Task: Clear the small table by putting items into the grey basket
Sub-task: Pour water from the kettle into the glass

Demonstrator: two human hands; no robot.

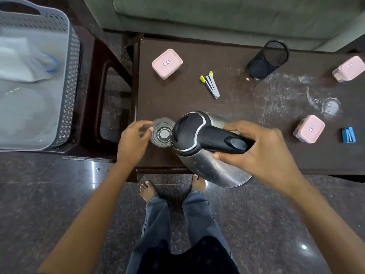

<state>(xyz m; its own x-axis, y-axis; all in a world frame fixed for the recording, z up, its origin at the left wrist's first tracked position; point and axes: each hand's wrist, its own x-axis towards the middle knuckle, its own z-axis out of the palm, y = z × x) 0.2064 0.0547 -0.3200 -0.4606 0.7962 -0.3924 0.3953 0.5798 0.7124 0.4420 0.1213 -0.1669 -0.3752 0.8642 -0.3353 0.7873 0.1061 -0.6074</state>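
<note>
- The right hand (260,153) wraps around the black handle of the steel kettle (205,151), fingers over the top and thumb underneath, gripping it firmly
- The kettle is tilted, its black lid toward the left and its round base hanging past the near edge of the small table (237,91)
- The left hand (133,141) reaches in from the left of the kettle, fingers curled around the clear drinking glass (162,132); thumb and fingertips touch the glass rim and side, a light grasp on it
- The glass stands upright on the table's near left corner, just beside the kettle's lid, touching or nearly touching it
- Beyond the kettle lie a yellow-tipped stapler (211,84) and a pink-lidded box (167,63); farther right of these a black mesh pen holder (267,59) lies on its side
- To the right of the kettle sit two more pink-lidded boxes, one near (309,129) and one at the far edge (348,68), with a small blue object (348,135) beside the nearer one
- The grey basket (69,76) stands well to the left of the kettle, on a dark stool, holding pale plastic items
</note>
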